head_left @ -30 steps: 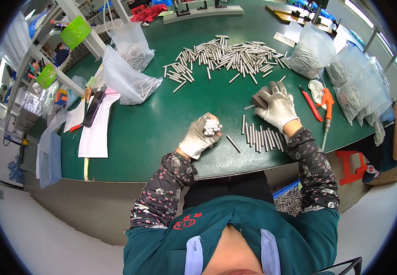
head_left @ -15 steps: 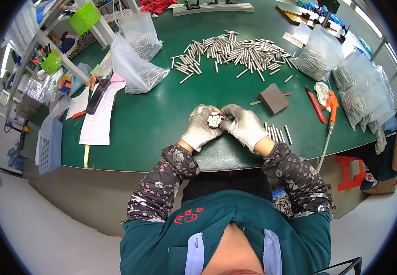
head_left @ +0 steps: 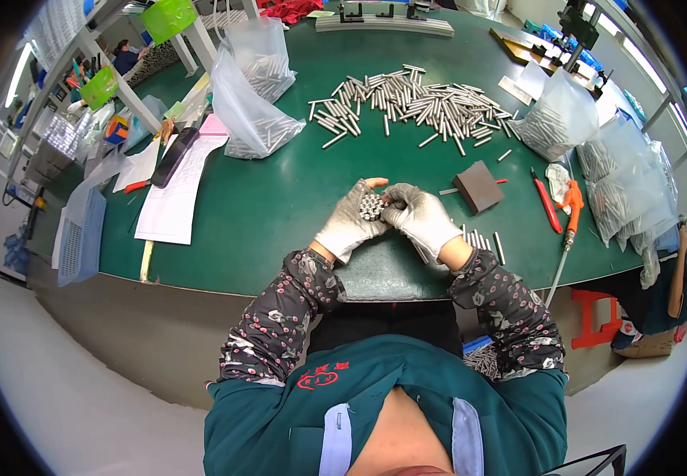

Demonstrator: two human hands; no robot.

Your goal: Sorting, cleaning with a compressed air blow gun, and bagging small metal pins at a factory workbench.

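Metal pins (head_left: pixel 371 208) clasped in left fingers (head_left: pixel 355 197) touch right fingers (head_left: pixel 401 194), grip unclear, near a red-lettered shirt (head_left: pixel 391 357).

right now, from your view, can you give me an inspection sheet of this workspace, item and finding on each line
Surface: green tabletop, scattered with metal parts.
Work things: round bundle of slim silvery metal rods, ends upward; loose heap of similar rods beyond; partly hidden row of rods by the right hand.
Clutter: dark brown block, red-handled tool, white paper sheet, translucent plastic bag of rods.
Hands: both in greyish-white gloves; left hand grips the bundle, right hand's fingers are at its side, grip unclear.
Cables: pale hose from the orange air gun passes the table's front edge.
Surroundings: orange-red plastic stool at right; co-worker at upper left.
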